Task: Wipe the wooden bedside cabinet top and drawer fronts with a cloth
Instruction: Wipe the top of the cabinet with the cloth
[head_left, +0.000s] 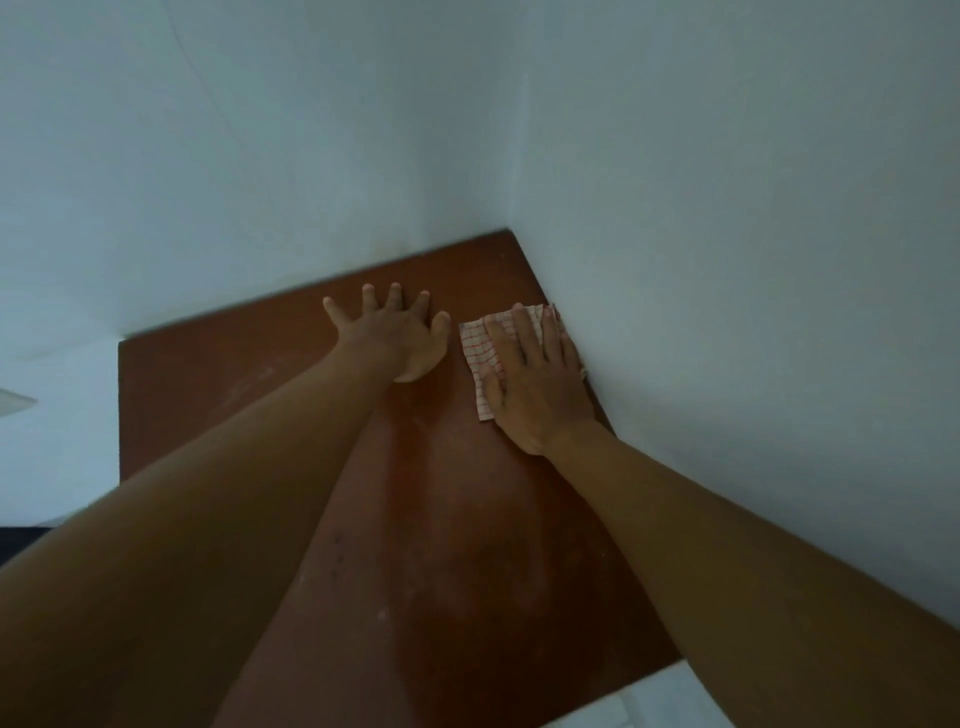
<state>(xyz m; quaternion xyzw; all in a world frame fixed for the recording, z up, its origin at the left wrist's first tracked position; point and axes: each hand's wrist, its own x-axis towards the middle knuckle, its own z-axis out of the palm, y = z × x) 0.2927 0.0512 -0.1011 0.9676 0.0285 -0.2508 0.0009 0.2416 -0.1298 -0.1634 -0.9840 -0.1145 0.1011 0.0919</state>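
Note:
The reddish-brown wooden cabinet top (218, 374) fills the middle of the head view, set into a room corner. My right hand (535, 379) lies flat on a white cloth with a red check pattern (478, 348), pressing it onto the top beside the right wall. My left hand (400, 332) rests palm down on the bare wood just left of the cloth, fingers spread, holding nothing. Pale dust streaks show on the wood. The drawer fronts are out of sight.
White walls (727, 208) meet in a corner at the cabinet's far right end. A pale floor (57, 467) shows left of the cabinet and at the bottom right.

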